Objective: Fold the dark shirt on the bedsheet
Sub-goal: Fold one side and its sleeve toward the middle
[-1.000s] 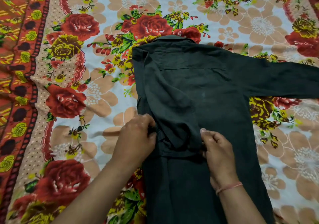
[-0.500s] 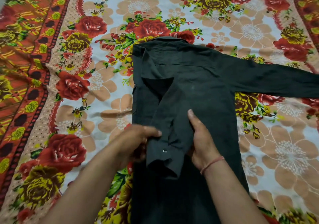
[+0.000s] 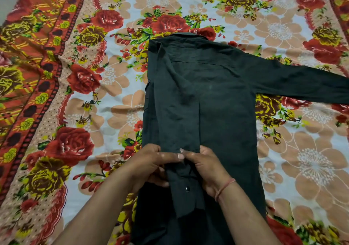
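You had the dark shirt lying back-up on the flowered bedsheet, collar at the far end and hem toward you. The left side was already folded in over the back, and that side's sleeve ran down the folded panel toward you. The other sleeve lay stretched out flat to the right, not yet folded. Your left hand and right hand met at the lower part of the folded sleeve, just above its cuff, where one button showed. Both hands were closed on the sleeve cloth: left fingers reached across the top of it from the left, thumb tucked beneath, while the right hand pinched the sleeve's right edge, palm down, wrist straight, a thin band at the wrist. Both forearms came in from the bottom of the frame and converged over the shirt. Judged step: laying the sleeve straight along the folded side. To do it well, keep the sleeve parallel to the long fold edge, draw it lightly toward the hem to take out the slack, and press the cuff flat before letting go, so that no ridge forms under the next fold. Some creases showed in the panel above your hands; smoothing these first would probably help the right side sit evenly.
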